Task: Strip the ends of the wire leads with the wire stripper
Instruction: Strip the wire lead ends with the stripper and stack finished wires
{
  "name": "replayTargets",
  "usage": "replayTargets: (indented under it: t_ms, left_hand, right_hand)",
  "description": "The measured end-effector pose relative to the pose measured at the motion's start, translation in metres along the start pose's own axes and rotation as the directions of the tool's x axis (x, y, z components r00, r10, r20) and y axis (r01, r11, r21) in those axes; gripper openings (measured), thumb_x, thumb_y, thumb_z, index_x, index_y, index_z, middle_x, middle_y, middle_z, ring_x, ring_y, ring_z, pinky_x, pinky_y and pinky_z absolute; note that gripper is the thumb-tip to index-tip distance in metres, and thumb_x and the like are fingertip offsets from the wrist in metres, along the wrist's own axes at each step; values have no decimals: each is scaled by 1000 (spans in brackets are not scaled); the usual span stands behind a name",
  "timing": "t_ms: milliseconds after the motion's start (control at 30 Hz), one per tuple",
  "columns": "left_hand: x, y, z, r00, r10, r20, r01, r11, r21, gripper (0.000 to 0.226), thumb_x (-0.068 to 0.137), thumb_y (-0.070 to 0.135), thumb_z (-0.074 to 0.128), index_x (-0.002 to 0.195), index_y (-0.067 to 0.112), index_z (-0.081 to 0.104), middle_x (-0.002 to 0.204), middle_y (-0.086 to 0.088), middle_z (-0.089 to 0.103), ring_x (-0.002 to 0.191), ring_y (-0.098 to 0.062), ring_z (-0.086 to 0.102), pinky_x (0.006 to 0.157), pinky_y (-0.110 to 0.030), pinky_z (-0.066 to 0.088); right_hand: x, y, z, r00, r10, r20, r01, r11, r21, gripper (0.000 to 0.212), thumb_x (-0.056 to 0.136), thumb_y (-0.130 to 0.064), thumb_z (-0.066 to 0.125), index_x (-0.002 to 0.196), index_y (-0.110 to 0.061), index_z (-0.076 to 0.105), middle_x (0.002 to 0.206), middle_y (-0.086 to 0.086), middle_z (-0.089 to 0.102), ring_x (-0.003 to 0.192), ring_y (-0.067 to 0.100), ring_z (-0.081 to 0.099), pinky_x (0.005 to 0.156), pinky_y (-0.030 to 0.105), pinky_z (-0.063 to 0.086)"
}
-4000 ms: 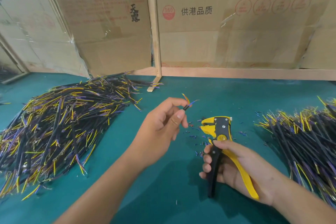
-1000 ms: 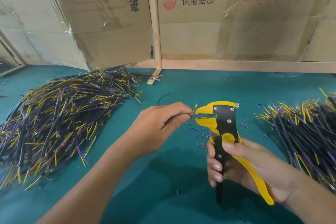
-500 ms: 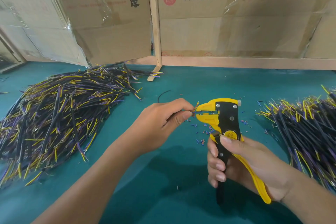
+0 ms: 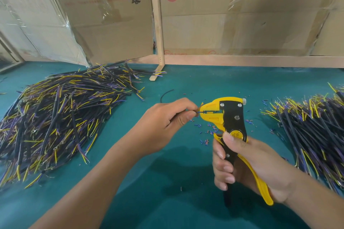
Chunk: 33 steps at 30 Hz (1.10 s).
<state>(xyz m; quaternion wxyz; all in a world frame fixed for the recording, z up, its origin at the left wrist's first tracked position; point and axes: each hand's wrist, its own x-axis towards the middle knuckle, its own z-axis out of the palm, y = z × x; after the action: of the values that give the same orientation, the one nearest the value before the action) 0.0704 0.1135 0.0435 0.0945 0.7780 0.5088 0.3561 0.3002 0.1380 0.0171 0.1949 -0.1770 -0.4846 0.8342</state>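
From the head view, a thin black cable with blue and yellow leads (image 4: 197, 111) is pinched by the left hand (image 4: 163, 124) close to its tip, presumably so the short ends stay stiff; the leads are fed into the nose of the yellow-and-black wire stripper (image 4: 225, 115), whose handles are gripped by the right hand (image 4: 240, 163); coloured insulation scraps (image 4: 204, 132) lie on the teal mat (image 4: 167, 201) beneath; four seconds ago the cable was held well apart from the tool.
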Motion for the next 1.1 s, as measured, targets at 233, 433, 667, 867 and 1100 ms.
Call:
replayTargets:
  t_ms: [233,433,667,867,1100]
  left_hand:
    - [-1,-3,-1,1000,-2,6,1,1000,21,17,104,38,42,101,30,56,69,13,45,59,-9,38,54,-16,28]
    - [-2,-7,0,1000,-14,7,14,1000,18,23,104,37,43,101,22,61,72,14,52,58,-6,39,55,-13,27]
    - [0,-12,-13,995,-40,-86,40,999,-5,21,103,31,45,100,18,61,69,18,48,56,-4,36,54,-10,28]
    - [-2,-7,-9,984,-126,-122,121,991,-51,28,94,45,45,84,21,55,63,10,42,56,-10,33,54,-21,27]
    - [-4,-4,-8,965,-204,-167,165,961,-222,30,81,44,53,67,18,47,56,9,33,56,-13,27,53,-25,24]
  right_hand:
    - [0,0,5,989,-31,-147,24,999,-48,55,75,-56,79,68,-11,47,55,4,30,41,16,28,46,27,35]
    - [1,-1,5,983,-22,-184,9,997,-70,51,78,-56,72,67,-14,46,53,0,28,37,13,24,42,21,31]
    - [8,-6,-4,967,-138,-214,165,980,113,34,92,-39,62,94,-5,60,76,14,48,67,30,51,71,45,54]
    - [9,-4,-7,970,-93,-226,110,992,64,37,80,-38,69,94,-4,63,76,16,49,67,32,51,71,48,54]
    - [8,-2,-2,979,-67,-191,74,997,34,34,81,-34,67,93,-2,64,76,17,49,67,32,51,72,45,54]
